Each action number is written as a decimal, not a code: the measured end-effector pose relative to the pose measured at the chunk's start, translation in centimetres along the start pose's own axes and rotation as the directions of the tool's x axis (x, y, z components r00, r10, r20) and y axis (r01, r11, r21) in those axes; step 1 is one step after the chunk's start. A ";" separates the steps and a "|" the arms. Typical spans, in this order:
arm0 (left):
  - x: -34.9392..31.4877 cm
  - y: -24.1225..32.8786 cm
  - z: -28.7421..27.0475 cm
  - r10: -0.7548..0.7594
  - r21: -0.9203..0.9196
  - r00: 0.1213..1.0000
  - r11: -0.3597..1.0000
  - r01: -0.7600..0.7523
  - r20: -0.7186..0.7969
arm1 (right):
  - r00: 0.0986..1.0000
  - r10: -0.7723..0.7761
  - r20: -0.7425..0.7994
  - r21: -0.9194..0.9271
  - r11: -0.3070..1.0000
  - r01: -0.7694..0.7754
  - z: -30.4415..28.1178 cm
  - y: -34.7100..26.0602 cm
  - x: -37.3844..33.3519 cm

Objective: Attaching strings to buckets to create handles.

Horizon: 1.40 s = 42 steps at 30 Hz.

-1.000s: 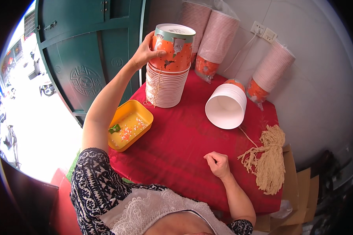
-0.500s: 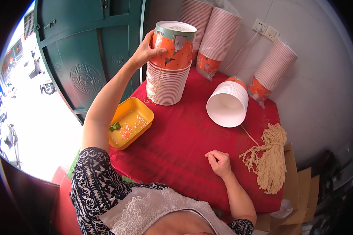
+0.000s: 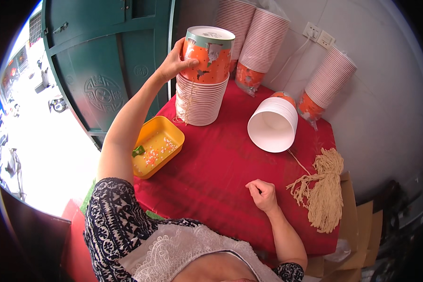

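My left hand (image 3: 177, 61) is at the far side of the table, thumb and fingers around the side of an upside-down orange paper bucket (image 3: 205, 61) with a green band and white base. It tops a stack of nested upside-down buckets (image 3: 199, 102), whose white rims show as rings. Thin tan strings (image 3: 189, 105) hang down the stack's side. My right hand (image 3: 263, 194) rests closed on the red tablecloth; whatever may be inside its curled fingers is hidden. Beyond it, more nested paper buckets (image 3: 272, 123) lie on their side, white mouth facing me.
A yellow plastic tray (image 3: 176, 134) at the left holds small pink and white bits and a green piece (image 3: 137, 151). Tan yarn (image 3: 325, 192) lies at the right edge. Wrapped bucket stacks (image 3: 264, 40) lean against the wall. A cardboard box (image 3: 355, 225) stands beside the table.
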<state>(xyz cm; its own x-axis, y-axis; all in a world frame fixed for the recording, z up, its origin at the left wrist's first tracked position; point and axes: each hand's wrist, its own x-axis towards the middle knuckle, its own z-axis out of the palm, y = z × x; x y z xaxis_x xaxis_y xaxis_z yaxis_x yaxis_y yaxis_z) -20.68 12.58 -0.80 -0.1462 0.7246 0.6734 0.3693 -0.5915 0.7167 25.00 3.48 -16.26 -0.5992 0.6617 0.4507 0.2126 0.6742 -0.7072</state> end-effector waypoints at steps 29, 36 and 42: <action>-9.0 -0.8 23.5 -0.382 0.623 0.924 0.725 0.293 0.009 | 0.870 0.020 -0.492 -0.069 0.996 -0.062 -3.0 3.0 1.1; -10.1 -2.6 26.4 -0.324 0.490 0.923 0.782 0.385 -0.209 | 0.852 -0.052 -0.520 -0.155 0.987 -0.034 -4.4 4.2 0.9; -10.7 -2.9 27.9 -0.171 0.428 0.942 0.857 0.287 -0.288 | 0.864 -0.062 -0.499 -0.189 0.981 -0.039 -4.7 4.8 0.9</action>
<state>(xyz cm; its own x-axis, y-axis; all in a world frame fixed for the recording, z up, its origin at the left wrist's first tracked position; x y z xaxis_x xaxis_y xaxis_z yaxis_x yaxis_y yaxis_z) 5.41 16.37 -15.11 -0.4655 0.6819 0.5641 0.6675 -0.1481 0.7298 29.15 8.85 -16.64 -0.1463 0.6937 0.7053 0.3776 0.6981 -0.6083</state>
